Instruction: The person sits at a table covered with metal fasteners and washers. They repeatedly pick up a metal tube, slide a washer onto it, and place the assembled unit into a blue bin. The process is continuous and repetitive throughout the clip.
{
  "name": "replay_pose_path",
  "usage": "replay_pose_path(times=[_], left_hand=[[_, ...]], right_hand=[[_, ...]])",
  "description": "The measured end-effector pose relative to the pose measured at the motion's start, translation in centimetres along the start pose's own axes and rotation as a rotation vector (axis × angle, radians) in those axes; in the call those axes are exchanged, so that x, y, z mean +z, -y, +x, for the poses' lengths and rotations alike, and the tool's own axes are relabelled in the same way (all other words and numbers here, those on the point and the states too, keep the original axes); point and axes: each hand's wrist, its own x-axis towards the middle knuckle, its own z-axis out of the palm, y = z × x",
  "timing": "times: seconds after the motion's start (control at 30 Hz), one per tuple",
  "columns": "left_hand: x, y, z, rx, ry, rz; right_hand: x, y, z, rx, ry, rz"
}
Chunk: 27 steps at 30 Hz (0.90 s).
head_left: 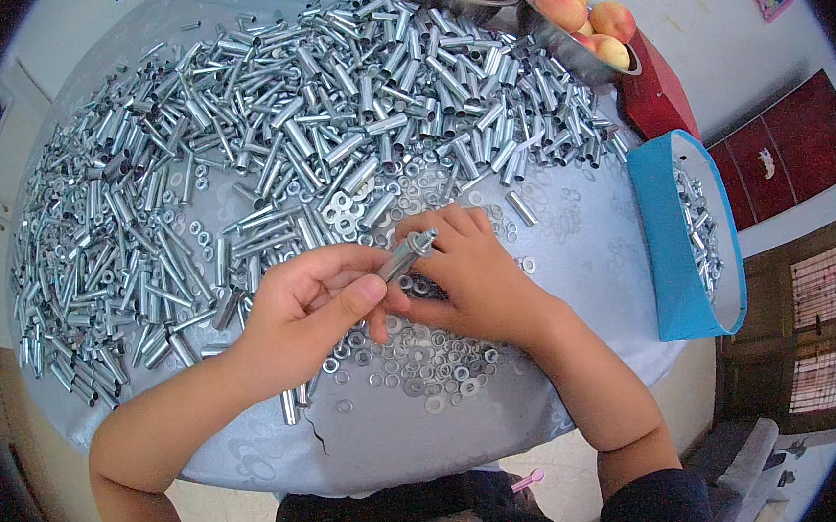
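Observation:
My left hand (309, 314) is closed on a metal sleeve anchor (406, 256), pinched between thumb and fingers. It slants up to the right, with a narrower, nut-like end at the top. Close beside it, my right hand (478, 276) reaches palm down over loose washers (418, 285). Its thumb stands apart from its bent fingers, and washers show in the gap. The fingertips are partly hidden behind the hand and the sleeve anchor. More flat washers (436, 363) lie spread on the table below both hands.
A big heap of metal sleeves and bolts (327, 101) covers the table's (491, 442) far and left parts. At right stands a blue box (667, 241) holding metal parts. Behind are a bowl of peaches (609, 69), a red box (655, 95) and a metal bowl (492, 10) with eggs.

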Motion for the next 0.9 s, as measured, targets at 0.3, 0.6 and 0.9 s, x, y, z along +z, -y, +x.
replay_pose_path(times=[0.3, 0.6, 0.9], left_hand=[[-0.1, -0.4, 0.1, -0.017, 0.036, 0.020], [-0.2, -0.2, 0.1, -0.016, 0.031, 0.028], [-0.1, -0.3, 0.0, -0.043, 0.027, 0.018]], right_hand=[[-3.4, -0.2, -1.0, 0.101, 0.158, 0.283], [-5.1, 1.4, -2.5, 0.267, 0.462, -0.069], [-2.5, 1.3, -2.3, 0.153, 0.278, -0.058]])
